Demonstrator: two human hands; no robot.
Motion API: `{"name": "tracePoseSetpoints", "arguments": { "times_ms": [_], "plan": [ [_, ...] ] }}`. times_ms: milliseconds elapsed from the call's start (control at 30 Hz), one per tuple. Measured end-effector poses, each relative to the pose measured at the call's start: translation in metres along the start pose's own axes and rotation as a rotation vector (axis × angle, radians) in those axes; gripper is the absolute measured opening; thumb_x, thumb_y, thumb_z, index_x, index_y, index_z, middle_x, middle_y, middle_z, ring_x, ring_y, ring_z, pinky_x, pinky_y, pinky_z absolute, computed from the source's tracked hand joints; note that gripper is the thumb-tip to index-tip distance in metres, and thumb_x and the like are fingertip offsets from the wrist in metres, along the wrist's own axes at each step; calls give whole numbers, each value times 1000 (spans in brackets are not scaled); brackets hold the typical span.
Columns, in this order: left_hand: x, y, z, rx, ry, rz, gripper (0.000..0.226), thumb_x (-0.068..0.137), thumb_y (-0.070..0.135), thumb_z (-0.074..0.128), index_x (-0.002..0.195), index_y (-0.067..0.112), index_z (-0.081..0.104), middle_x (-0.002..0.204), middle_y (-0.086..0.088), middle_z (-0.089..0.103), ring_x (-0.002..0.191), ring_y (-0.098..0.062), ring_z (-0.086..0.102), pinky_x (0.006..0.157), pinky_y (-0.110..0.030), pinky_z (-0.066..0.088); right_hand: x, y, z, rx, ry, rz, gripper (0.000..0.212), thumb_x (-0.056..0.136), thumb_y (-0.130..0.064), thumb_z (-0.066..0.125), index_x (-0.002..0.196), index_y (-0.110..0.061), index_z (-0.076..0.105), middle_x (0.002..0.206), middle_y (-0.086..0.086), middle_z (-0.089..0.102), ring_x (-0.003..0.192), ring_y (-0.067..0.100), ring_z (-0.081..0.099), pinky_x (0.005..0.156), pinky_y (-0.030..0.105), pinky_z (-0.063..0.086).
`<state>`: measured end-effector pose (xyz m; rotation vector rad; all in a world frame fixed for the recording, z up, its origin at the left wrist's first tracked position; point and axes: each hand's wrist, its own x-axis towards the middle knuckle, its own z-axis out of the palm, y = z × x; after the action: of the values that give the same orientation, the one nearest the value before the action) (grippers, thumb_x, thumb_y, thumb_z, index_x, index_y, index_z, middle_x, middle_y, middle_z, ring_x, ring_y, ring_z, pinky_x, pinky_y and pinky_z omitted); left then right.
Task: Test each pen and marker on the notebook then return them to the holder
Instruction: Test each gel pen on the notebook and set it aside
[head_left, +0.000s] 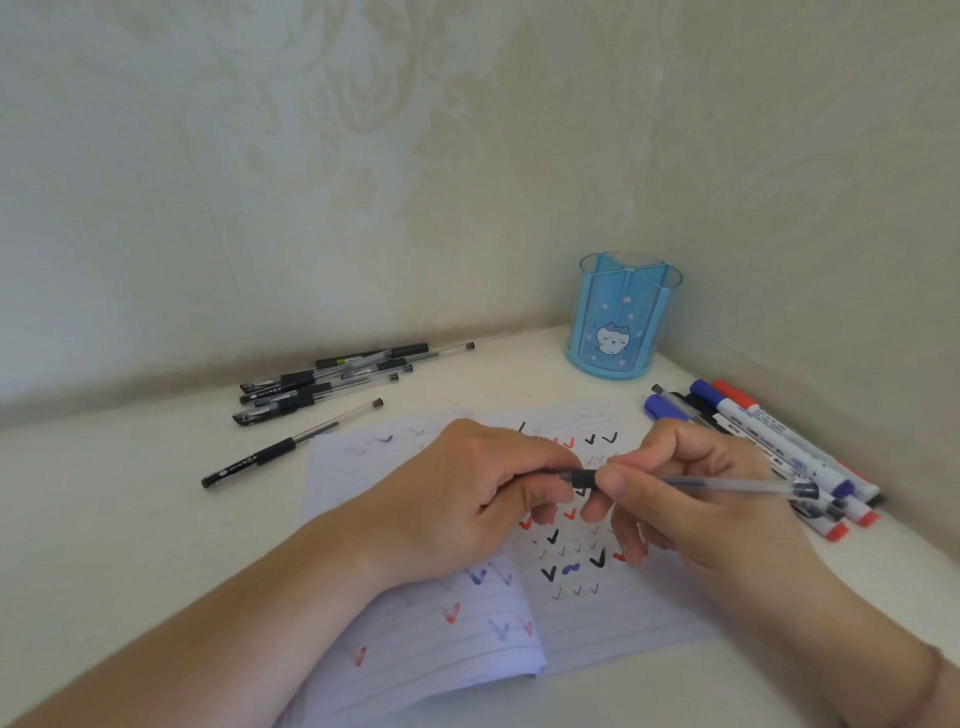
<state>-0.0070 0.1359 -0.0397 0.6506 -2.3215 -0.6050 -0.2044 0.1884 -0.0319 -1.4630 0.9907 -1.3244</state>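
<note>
Pale patterned wallpaper is closing in a corner behind a white worktop (130, 509). At the far left a cluster of black gel pens (332, 379) is lying near the wall, with one more black pen (291, 444) lying apart, just in front of them. An open lined notebook (597, 618) is lying in the middle, covered in black, red and blue ticks. Over it the left hand (467, 499) is curling its fingers round the dark end of a clear pen (727, 486) — probably the cap, though the fingers are hiding it. The right hand (696, 499) is pinching the same pen's barrel between thumb and forefinger, the barrel pointing right. Behind, a blue pen holder (621, 317) is standing upright in the corner. At the far right, whiteboard markers (789, 447) — blue and red capped — are lying side by side along the wall.
</note>
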Motion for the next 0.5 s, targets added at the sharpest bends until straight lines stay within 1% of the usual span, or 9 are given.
{"name": "tracePoseSetpoints", "arguments": {
  "times_ms": [67,133,167,233,300,333,367,433,500],
  "plan": [
    [0,0,1,-7,-10,-12,22,99,25,51,102,15,71,71,8,65,65,-9,62,63,-15,45,-1,0,1,-10,22,12,29,65,-31,86,58,-17,62,62,15,71,37,22,49,40,18,36],
    [0,-1,2,-26,-13,-28,22,99,26,50,101,18,70,69,8,62,61,-11,58,59,-22,46,-2,-1,3,-22,43,2,18,65,-20,79,59,-13,64,57,14,68,37,21,45,38,18,36],
    [-1,-1,3,-39,-11,-38,22,99,28,49,101,20,70,69,7,61,59,-11,56,57,-26,45,-4,-3,4,-31,52,-4,15,63,-20,77,61,-12,65,55,13,67,37,19,44,38,18,36],
    [0,-2,4,-76,2,-68,23,99,28,49,100,20,70,65,9,58,57,-10,52,56,-28,44,-5,-3,4,-38,61,-30,21,57,-27,84,62,-15,68,55,8,67,40,11,50,40,16,40],
    [3,-1,3,-130,10,-104,23,98,28,52,102,18,72,65,12,60,60,-9,54,59,-28,46,-5,-4,3,-19,39,-69,30,51,-36,91,65,-21,69,61,3,69,50,6,58,48,14,45],
    [4,0,2,-152,9,-117,23,97,31,54,105,18,72,69,12,64,65,-10,59,64,-31,50,-2,-4,2,-13,14,-98,30,54,-39,90,68,-22,70,65,0,69,53,4,60,51,13,46],
    [5,1,0,-162,10,-130,25,95,36,56,108,20,71,76,13,68,72,-9,63,71,-33,52,1,-4,0,-17,-9,-136,27,60,-40,87,73,-23,71,69,-3,69,56,2,59,52,13,46],
    [8,-3,-5,-132,43,-164,36,91,51,56,117,29,67,94,18,71,91,-7,66,82,-26,50,6,-5,-9,-85,-10,-267,18,76,-42,76,84,-27,73,89,-7,66,70,3,60,55,18,45],
    [8,-14,-12,-12,127,-217,42,88,61,51,119,36,63,103,22,68,98,-5,62,84,-21,44,9,-8,-21,-233,70,-389,9,89,-37,63,94,-36,71,103,-5,66,93,7,63,64,21,48]
  ]
}}
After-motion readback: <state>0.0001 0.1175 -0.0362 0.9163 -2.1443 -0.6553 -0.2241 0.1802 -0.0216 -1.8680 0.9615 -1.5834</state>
